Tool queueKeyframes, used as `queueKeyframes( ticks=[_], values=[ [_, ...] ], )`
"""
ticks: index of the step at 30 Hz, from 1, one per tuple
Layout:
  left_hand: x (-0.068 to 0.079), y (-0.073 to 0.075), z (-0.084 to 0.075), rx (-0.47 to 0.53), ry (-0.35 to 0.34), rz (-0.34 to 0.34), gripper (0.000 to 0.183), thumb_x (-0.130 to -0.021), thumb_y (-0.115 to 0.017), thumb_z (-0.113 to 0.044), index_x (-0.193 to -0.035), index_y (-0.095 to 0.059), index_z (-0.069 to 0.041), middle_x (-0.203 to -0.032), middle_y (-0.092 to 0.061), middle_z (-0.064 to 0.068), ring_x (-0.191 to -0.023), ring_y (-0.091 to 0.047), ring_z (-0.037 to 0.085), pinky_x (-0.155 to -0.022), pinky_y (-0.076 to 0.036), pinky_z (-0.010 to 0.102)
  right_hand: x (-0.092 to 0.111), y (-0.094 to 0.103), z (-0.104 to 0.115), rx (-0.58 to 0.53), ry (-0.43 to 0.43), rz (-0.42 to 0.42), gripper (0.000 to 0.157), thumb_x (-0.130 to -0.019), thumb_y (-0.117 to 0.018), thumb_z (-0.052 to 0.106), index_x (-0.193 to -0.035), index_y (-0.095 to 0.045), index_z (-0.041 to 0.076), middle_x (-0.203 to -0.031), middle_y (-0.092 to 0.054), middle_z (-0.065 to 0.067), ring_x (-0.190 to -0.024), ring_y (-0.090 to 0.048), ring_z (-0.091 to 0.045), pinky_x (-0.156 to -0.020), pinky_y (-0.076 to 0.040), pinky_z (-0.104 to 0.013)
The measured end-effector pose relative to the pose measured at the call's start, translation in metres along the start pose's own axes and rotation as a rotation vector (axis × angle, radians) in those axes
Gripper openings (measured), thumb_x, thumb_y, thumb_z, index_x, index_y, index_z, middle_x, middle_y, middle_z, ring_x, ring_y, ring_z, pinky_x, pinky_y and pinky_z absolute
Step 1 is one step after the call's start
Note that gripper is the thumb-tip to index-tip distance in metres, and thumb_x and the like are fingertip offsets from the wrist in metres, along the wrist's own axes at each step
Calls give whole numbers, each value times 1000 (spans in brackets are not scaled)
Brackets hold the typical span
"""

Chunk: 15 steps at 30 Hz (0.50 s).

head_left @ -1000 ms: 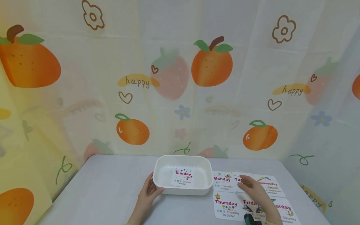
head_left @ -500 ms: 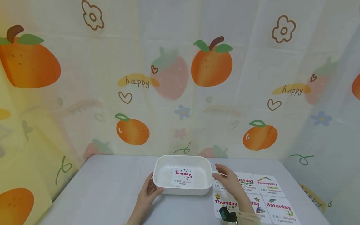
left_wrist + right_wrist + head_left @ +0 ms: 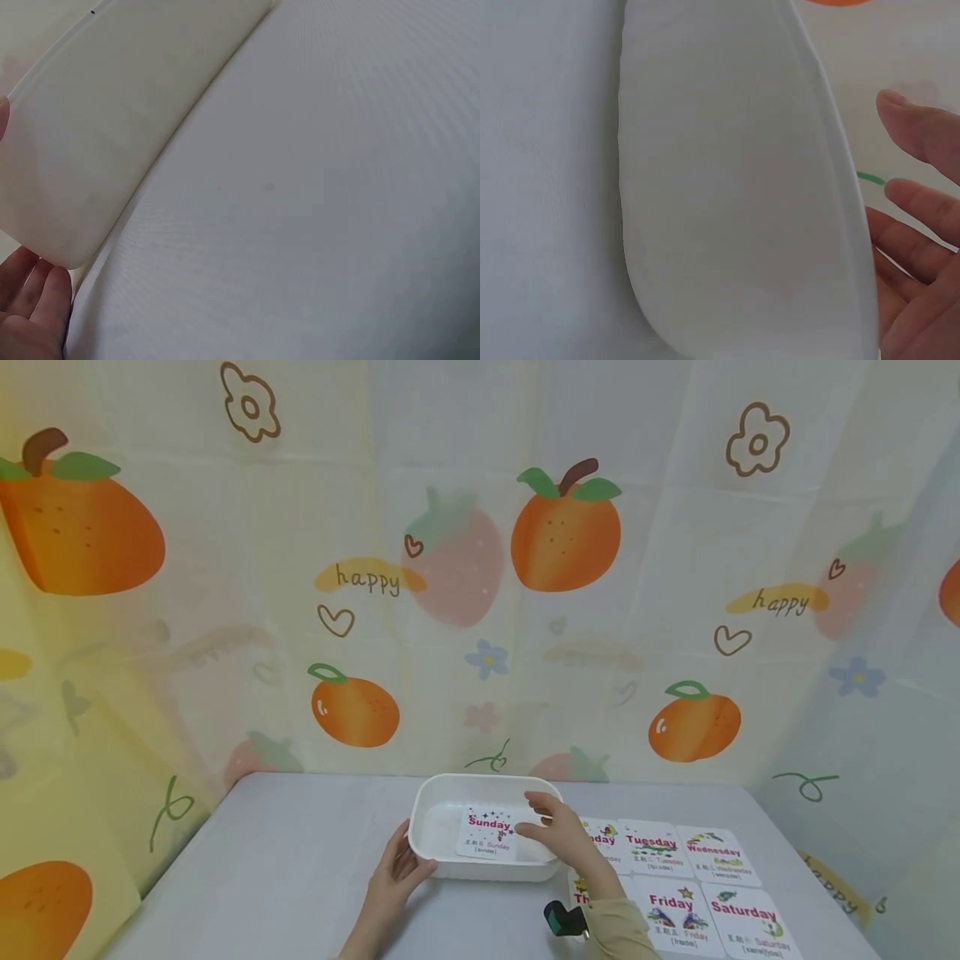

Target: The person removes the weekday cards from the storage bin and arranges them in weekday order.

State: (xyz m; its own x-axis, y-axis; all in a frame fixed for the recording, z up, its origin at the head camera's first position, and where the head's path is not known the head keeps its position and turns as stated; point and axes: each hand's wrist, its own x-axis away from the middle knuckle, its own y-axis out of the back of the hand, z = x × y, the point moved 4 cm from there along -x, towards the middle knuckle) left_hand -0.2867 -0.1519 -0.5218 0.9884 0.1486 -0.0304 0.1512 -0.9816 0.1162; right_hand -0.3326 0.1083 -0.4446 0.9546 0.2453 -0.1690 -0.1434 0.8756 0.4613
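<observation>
A white plastic box [image 3: 442,868] stands on the table with a card reading "Sunday" [image 3: 480,839] lying inside. My left hand [image 3: 393,872] grips its left end, thumb at the front rim and fingers round the side; the left wrist view shows fingers [image 3: 52,300] at the box's corner. Over the box's right part hovers my right hand [image 3: 566,839], fingers loosely bent and nothing held. In the right wrist view, its thumb [image 3: 922,131] and fingers stand apart beyond the box wall [image 3: 735,187].
To the right lie two rows of weekday cards, among them the Tuesday card [image 3: 656,847], Wednesday card [image 3: 716,852], Friday card [image 3: 671,914] and Saturday card [image 3: 746,918]. My right forearm partly covers the Monday and Thursday cards. A fruit-print curtain [image 3: 480,693] hangs behind the table.
My right hand has moved left, from above the Tuesday and Friday cards, past Monday, to over the box. The left hand and the box have stayed put.
</observation>
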Motion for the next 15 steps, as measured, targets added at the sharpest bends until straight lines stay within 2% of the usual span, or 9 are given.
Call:
queueKeyframes(
  ticks=[6, 15],
  values=[
    [1, 0, -1, 11, -7, 5, 84, -78, -75, -30, -146, -27, -19, -141, -37, 18, -128, -37, 32, -101, -39, 32, -10, -13, -3, -27, -18, 64, 63, -78, -74, 14, -130, -45, -6, -127, -46, -29, -116, -43, -44, -100, -38, -52],
    [1, 0, 0, 29, -9, 9, 83, -79, -75, -30, -146, -27, -19, -141, -37, 17, -128, -37, 31, -101, -39, 32, -21, -27, -11, 64, -79, 123, 72, -72, -79, 15, -130, -44, -8, -130, -46, -27, -117, -42, -44, -99, -39, -54]
  ],
)
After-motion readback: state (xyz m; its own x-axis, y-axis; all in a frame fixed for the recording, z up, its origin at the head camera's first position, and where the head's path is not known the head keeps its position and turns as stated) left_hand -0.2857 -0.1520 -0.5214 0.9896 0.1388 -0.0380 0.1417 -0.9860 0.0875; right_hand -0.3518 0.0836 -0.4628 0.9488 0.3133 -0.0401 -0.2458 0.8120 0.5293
